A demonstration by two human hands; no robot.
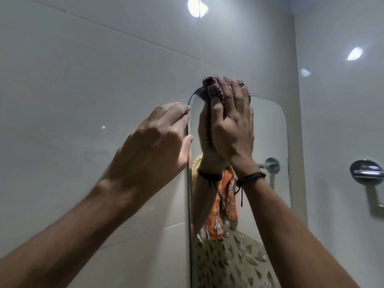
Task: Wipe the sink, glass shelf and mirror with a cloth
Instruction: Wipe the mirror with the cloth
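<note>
Cloth (208, 88), soft and light, is pressed to the top left corner of the mirror (268, 132) under the flat, straight-fingered right hand (232, 125), probably best kept bunched beneath the palm, while the fragile glass edge is touched by the flat, empty left hand (153, 142).

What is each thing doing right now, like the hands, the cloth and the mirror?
Round-cornered frameless wall mirror: mounted upright, wiped at its top left corner.
Dark red checked cloth: bunched, pressed against that corner.
Right hand: flat on the cloth, pressing it.
Left hand: fingers resting at the mirror's left edge, holding nothing.
Black cord bracelet: round the right wrist.
</note>
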